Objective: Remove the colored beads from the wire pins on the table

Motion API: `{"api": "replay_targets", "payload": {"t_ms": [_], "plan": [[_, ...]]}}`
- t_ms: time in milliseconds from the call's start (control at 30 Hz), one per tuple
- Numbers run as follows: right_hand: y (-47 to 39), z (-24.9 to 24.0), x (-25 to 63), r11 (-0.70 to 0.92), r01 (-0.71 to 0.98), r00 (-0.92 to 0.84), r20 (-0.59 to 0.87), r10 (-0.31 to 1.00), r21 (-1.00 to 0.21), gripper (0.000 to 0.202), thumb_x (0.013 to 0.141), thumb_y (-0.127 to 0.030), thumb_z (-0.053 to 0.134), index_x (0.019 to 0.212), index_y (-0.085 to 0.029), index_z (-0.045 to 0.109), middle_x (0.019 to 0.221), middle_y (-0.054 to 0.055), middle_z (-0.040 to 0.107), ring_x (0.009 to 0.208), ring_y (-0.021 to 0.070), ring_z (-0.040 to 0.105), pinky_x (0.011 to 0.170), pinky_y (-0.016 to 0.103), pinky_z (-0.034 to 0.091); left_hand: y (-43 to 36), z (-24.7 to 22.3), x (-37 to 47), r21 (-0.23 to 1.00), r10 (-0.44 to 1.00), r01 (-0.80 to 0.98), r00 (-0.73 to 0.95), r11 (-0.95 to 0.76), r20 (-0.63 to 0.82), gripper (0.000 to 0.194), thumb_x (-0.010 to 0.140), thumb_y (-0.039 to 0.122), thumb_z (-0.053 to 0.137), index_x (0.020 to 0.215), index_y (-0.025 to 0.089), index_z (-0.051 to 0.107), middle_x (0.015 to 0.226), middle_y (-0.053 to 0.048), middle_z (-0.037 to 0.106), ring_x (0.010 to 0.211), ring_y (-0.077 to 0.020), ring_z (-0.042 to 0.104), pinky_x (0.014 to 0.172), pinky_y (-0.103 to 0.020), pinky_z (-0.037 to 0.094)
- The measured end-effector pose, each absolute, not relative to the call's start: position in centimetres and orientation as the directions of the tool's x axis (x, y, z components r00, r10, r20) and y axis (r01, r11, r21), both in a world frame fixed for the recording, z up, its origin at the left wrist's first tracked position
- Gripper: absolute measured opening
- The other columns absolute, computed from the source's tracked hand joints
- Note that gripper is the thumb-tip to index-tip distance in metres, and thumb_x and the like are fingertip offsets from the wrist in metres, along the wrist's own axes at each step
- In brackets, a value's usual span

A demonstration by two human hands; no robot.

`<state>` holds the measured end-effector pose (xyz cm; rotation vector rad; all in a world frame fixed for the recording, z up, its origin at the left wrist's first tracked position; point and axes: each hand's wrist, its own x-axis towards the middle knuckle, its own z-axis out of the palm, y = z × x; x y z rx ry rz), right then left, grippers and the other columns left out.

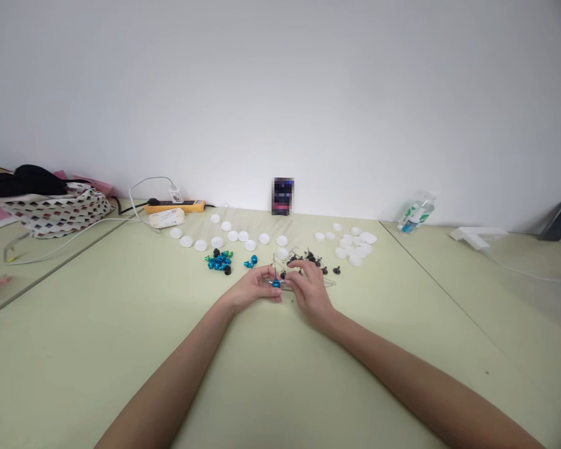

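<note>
Between the thumb and fingers of my left hand (253, 290) is a small shiny blue knob-like piece (276, 284), with a thin dark stem standing up from it. Right beside it, my right hand (312, 294) is closed in a pinch at the piece's right side; what its fingertips hold is too small to make out. Thin wire-like strips lie under the hands. Several black stemmed pieces (337, 270) are scattered just behind my right hand. A pile of blue, green and black pieces (219, 262) lies left of my hands, with a few blue ones (251, 262) nearer.
White round caps (201, 245) on clear tubes spread behind the pieces, and more white caps (355, 259) lie at right. A phone-like screen (282, 196) leans on the wall. A power strip (194, 206) and basket (58, 212) stand left, a clear plastic bottle (416, 214) right.
</note>
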<state>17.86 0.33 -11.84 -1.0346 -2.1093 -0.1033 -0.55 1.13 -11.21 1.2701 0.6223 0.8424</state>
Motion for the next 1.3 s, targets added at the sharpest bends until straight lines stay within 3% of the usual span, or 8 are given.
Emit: {"api": "replay_targets", "payload": {"t_ms": [867,1300], "plan": [[0.31,-12.01,17.76,0.677,0.699,-0.395,0.665,0.634,-0.23,0.018,0.089,-0.018,0.04,0.079,-0.019,0.055,0.107,0.008,0.053,0.101,0.0216,0.047,0.081,0.037,0.035,1.31,-11.2,-0.77,0.98,0.773,-0.176,0.632,0.091,0.041,0.032,0.066,0.027,0.072,0.088,0.016,0.052,0.092,-0.003,0.055,0.063,-0.0088,0.057,0.068,-0.026,0.045],[0.39,-12.08,17.8,0.684,0.674,-0.396,0.645,0.654,-0.28,0.021,0.091,-0.02,0.038,0.075,-0.019,0.051,0.106,0.008,0.053,0.099,0.0212,0.046,0.08,0.037,0.034,1.35,-11.12,-0.73,0.977,0.771,-0.183,0.636,0.107,0.034,0.032,0.065,0.027,0.073,0.086,0.016,0.052,0.09,-0.002,0.056,0.062,-0.0091,0.058,0.067,-0.026,0.045]]}}
